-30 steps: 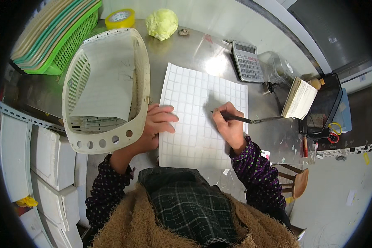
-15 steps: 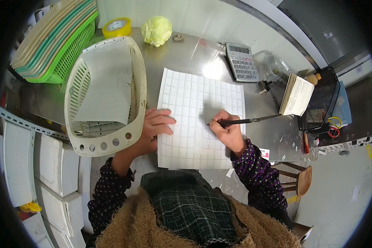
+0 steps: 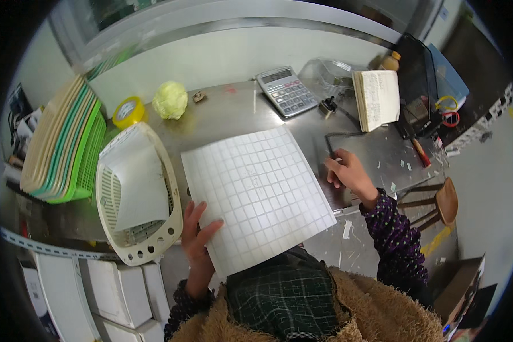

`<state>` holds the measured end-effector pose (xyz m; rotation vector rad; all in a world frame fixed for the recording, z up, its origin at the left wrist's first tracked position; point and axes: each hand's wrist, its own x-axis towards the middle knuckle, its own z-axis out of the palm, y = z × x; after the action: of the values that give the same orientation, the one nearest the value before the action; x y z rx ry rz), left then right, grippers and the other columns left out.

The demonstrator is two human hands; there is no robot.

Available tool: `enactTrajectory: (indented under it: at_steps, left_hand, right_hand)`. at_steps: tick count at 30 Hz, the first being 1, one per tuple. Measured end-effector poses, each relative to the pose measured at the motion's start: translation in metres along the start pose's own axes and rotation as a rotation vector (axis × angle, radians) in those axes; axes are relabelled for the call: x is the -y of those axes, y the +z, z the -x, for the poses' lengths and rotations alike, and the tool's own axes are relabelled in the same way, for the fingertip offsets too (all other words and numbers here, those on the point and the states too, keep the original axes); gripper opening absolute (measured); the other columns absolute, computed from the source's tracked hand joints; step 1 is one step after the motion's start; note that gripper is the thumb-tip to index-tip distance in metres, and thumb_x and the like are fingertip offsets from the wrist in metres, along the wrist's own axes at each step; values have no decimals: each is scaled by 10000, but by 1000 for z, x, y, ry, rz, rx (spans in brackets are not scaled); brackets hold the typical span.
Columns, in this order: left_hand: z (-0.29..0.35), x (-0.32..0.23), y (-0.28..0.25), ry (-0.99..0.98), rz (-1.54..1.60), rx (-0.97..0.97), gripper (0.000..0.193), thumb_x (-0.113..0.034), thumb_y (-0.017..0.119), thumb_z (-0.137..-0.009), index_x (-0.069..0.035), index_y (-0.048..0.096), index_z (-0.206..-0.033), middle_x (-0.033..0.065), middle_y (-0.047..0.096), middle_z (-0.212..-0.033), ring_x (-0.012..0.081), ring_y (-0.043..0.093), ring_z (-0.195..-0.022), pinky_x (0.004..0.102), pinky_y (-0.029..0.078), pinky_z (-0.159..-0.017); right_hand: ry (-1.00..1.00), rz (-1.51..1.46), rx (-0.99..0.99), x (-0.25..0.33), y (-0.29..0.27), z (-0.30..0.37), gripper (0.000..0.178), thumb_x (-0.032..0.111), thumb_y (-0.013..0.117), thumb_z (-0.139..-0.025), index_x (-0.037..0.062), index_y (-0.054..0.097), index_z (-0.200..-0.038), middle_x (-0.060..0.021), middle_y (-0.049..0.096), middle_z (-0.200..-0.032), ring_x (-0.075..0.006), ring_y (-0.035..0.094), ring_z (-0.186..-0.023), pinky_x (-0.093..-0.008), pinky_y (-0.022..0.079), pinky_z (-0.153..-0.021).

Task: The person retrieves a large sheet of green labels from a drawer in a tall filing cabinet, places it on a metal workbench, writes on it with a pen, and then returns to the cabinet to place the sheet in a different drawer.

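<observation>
A white sheet point(image 3: 256, 194) printed with a grid of small rectangles lies before me, its near edge over my dark checked apron point(image 3: 279, 288). Faint handwriting shows in a few cells near its middle. My left hand point(image 3: 198, 242) is at the sheet's left edge, fingers spread, thumb on the paper. Off the right edge, my right hand point(image 3: 350, 174) has its fingers curled round the lower end of a black pen point(image 3: 330, 147). A dark cord runs from the pen's top toward a small stand point(image 3: 328, 105).
An oval plastic basket point(image 3: 174, 216) holding paper stands left, beside stacked baskets point(image 3: 88, 165). Yellow tape point(image 3: 130, 112), a pale cabbage point(image 3: 170, 100), a calculator point(image 3: 288, 91) and an open notebook point(image 3: 378, 100) line the back. A wooden stool point(image 3: 447, 202) stands right.
My right hand has drawn back from the sheet to the right, taking the pen off the paper. My left hand has shifted toward me along the left edge. The whole view has turned.
</observation>
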<state>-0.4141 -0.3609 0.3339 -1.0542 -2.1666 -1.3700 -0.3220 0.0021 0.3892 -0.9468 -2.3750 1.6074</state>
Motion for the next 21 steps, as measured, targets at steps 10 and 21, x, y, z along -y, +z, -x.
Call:
enactTrajectory:
  at_steps: [10, 21]
  left_hand:
    - [7, -22, 7, -23, 50, -45, 215, -80, 713, -799, -12, 664, -997, 251, 580, -1222, 390, 590, -1119, 466, 505, -923]
    - [-9, -61, -13, 114, 82, -226, 374, -385, 563, -922, -60, 508, -1099, 205, 540, -1225, 340, 532, -1160, 507, 458, -981]
  right_hand:
    - [-726, 672, -520, -17, 18, 20, 252, 304, 660, -862, 56, 621, -836, -155, 614, -713, -325, 582, -504, -437, 468, -491]
    - [12, -420, 357, -24, 37, 87, 433, 380, 652, -927, 5, 512, -1092, -73, 668, -849, -126, 657, -683, -225, 501, -537]
